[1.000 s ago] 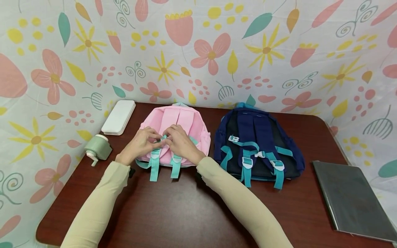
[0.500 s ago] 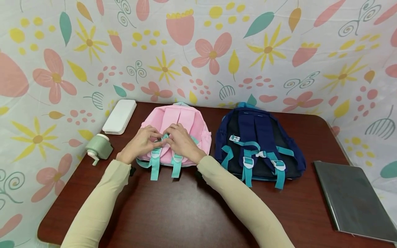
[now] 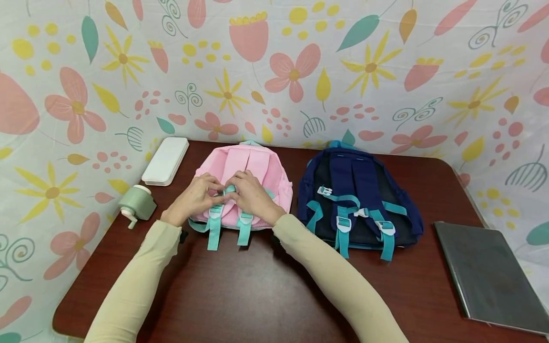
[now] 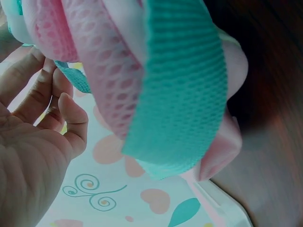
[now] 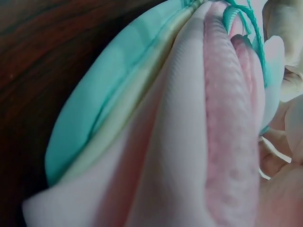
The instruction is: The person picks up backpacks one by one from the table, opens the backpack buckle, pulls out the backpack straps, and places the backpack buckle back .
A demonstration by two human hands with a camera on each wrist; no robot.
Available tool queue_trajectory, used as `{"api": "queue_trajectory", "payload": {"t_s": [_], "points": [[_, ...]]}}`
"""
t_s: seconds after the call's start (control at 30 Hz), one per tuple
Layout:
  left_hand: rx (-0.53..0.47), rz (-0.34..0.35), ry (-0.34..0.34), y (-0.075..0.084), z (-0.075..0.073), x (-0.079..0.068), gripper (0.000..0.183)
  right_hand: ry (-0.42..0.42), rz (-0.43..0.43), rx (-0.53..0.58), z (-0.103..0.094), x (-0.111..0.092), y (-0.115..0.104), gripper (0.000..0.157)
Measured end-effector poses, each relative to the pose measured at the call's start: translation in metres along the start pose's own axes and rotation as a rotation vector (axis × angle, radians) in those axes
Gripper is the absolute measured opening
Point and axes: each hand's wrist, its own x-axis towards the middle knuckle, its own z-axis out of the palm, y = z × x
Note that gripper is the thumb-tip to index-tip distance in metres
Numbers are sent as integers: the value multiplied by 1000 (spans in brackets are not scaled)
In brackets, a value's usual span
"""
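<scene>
A small pink backpack (image 3: pixel 279 171) lies on its front, its shoulder straps and teal webbing uppermost. My left hand (image 3: pixel 195 196) and my right hand (image 3: pixel 253 195) meet over its middle. Between their fingertips, both hands pinch a short teal strap (image 3: pixel 230 189); the fingers cover much of it, and any buckle there cannot be made out. Teal strap ends (image 3: pixel 213 236) hang over the bag's lower edge. In the left wrist view a broad teal strap (image 4: pixel 182 94) passes close to the left hand (image 4: pixel 33 142). Pink padding (image 5: pixel 229 118) fills much of the right wrist view beside the right hand.
A navy backpack (image 3: pixel 319 171) with teal straps lies just right of the pink one. At the left stand a white box (image 3: pixel 165 162) and a green cranked gadget (image 3: pixel 139 202). A dark flat folder (image 3: pixel 489 274) lies at the right edge. Patterned cloth (image 3: pixel 291 114) hangs behind.
The hands stay at the same spot on the pink backpack, with only slight finger movement around the teal strap. The head view has shifted a few pixels.
</scene>
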Motion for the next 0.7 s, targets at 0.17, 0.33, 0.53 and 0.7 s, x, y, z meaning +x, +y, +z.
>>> {"api": "queue_trajectory", "payload": {"t_s": [0.17, 0.33, 0.53, 0.7], "points": [[-8, -14, -4, -1, 1, 0, 26, 43, 53, 104, 1, -1, 0, 21], [-4, -18, -6, -2, 0, 0, 26, 33, 53, 80, 0, 1, 0, 29], [3, 7, -3, 1, 0, 1, 21, -12, 20, -23, -2, 2, -2, 32], [6, -14, -8, 1, -1, 0, 27, 30, 48, 54, -1, 1, -1, 28]]}}
